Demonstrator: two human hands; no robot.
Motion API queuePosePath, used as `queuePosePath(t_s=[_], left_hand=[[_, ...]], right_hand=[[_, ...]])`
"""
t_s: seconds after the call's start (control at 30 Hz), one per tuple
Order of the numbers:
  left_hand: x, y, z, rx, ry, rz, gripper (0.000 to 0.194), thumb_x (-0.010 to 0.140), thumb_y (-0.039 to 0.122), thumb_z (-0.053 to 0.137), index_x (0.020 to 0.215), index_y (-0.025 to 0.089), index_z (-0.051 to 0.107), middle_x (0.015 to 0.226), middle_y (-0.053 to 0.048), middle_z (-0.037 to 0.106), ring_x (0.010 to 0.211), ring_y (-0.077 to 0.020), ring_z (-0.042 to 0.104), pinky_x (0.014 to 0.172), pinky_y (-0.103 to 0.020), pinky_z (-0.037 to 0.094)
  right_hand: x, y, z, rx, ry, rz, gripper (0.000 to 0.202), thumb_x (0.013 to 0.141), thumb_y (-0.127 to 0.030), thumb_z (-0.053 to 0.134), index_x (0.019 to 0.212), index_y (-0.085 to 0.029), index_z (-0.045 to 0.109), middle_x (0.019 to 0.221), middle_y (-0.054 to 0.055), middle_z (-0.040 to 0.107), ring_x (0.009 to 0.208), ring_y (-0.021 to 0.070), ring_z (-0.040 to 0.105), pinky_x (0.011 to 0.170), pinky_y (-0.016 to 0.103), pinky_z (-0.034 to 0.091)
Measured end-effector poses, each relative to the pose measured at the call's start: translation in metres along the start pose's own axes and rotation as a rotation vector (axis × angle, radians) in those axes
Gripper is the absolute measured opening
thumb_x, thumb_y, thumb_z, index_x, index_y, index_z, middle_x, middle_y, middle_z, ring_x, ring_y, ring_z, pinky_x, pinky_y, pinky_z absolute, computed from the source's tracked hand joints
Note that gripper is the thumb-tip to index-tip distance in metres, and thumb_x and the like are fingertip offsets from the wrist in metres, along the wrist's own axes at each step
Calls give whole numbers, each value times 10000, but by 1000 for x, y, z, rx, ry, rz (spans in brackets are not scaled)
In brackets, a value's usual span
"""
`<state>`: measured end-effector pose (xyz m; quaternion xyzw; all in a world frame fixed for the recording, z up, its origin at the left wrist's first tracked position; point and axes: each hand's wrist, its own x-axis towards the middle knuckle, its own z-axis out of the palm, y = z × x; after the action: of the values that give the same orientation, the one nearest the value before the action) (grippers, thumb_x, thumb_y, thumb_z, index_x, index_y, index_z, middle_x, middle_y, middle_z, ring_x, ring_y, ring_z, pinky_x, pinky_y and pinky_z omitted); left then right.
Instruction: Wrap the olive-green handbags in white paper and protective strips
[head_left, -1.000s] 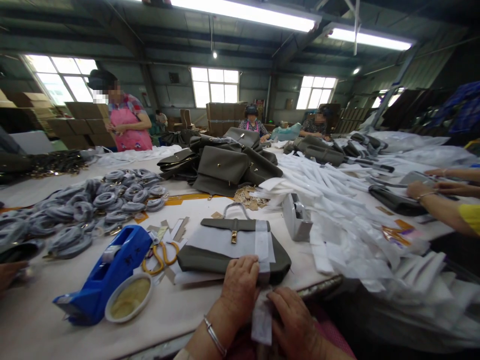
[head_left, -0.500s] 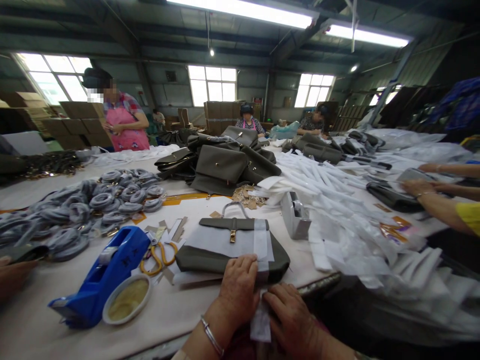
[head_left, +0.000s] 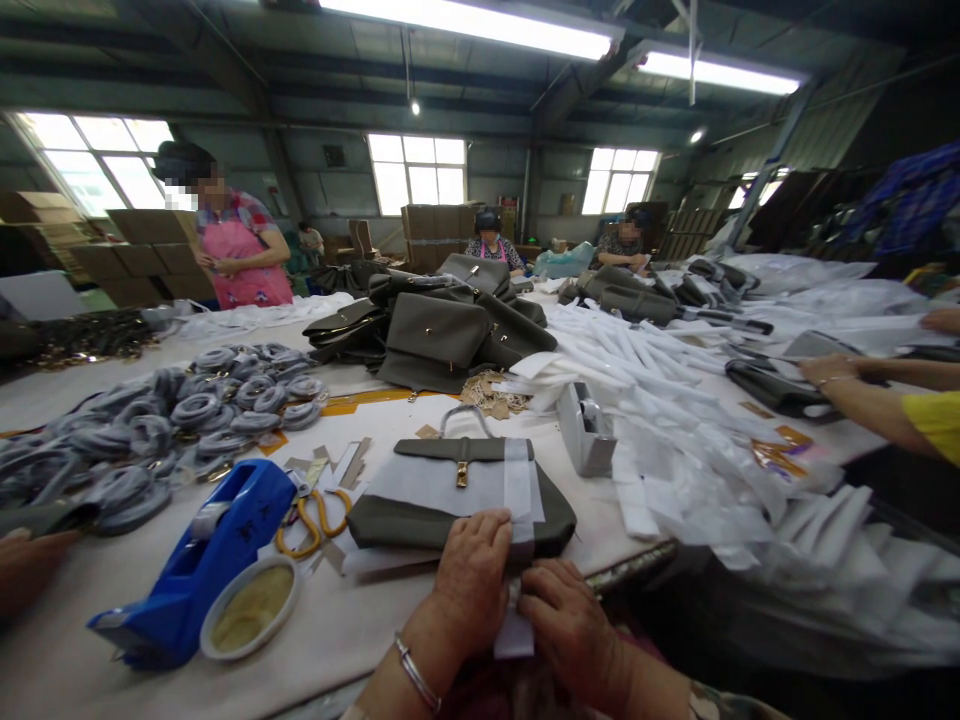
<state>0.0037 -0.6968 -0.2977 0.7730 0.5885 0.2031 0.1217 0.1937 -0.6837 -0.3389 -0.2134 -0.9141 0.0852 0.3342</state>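
Observation:
A dark olive handbag point(head_left: 457, 500) with a gold clasp lies near the table's front edge. White tissue paper point(head_left: 431, 487) covers its front, and a pale translucent strip point(head_left: 517, 480) runs down its right part. My left hand point(head_left: 476, 560) rests at the bag's lower edge, fingers bent close together beside the strip. Just right of it, my right hand point(head_left: 562, 615) has its fingers curled on the strip's lower part, at the table edge. The strip's loose end point(head_left: 514, 637) hangs between both hands.
Left are a blue tape dispenser point(head_left: 202, 560), a round dish point(head_left: 251, 607), yellow-handled scissors point(head_left: 311, 520) and coiled grey straps point(head_left: 199, 410). Behind are piled bags point(head_left: 435, 335) and a grey dispenser point(head_left: 585, 430); white wrapping point(head_left: 690, 450) lies right. A co-worker's hand point(head_left: 829, 370) is at right.
My right hand has moved slightly up toward the bag, and the strip's loose end sits higher. The whole view has shifted a little.

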Motion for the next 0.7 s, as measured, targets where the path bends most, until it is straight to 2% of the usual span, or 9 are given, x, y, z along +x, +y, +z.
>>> queuePosePath(t_s=[0.1,0.2,0.3,0.5,0.7], left_hand=[[0,-6,3,42,-9,55,535,789,102,539,1313,205,562,1455,-53,577,1310,-246,506,1105,-438,380],[1,-11,7,93,5,93,473,852,107,504,1309,209,567,1451,-53,585,1292,-248,527,1069,-448,411],[2,-11,7,98,25,96,448,852,145,537,1294,208,576,1433,-66,597,1282,-262,533,1052,-463,420],[3,-6,1,54,20,89,485,791,163,601,1274,206,578,1409,-68,610,1267,-278,534,1040,-481,416],[6,-7,9,119,57,73,340,892,240,642,1229,223,597,1374,-40,638,1239,-258,557,1003,-458,438]], right_hand=[[-3,8,6,119,-35,-70,221,937,-40,404,900,-182,569,887,74,645,842,210,557,784,357,478],[-7,15,10,244,-47,-28,222,932,-53,394,989,-181,566,926,86,650,846,210,575,765,335,507],[-7,18,8,328,-20,34,245,920,-47,369,1004,-194,547,899,77,640,806,200,589,716,309,510],[-4,20,-2,388,-48,28,238,904,-48,359,989,-206,515,880,70,623,781,194,584,685,301,501],[-9,18,2,363,-84,0,238,948,-69,320,933,-200,518,862,76,614,764,186,553,670,294,499]])
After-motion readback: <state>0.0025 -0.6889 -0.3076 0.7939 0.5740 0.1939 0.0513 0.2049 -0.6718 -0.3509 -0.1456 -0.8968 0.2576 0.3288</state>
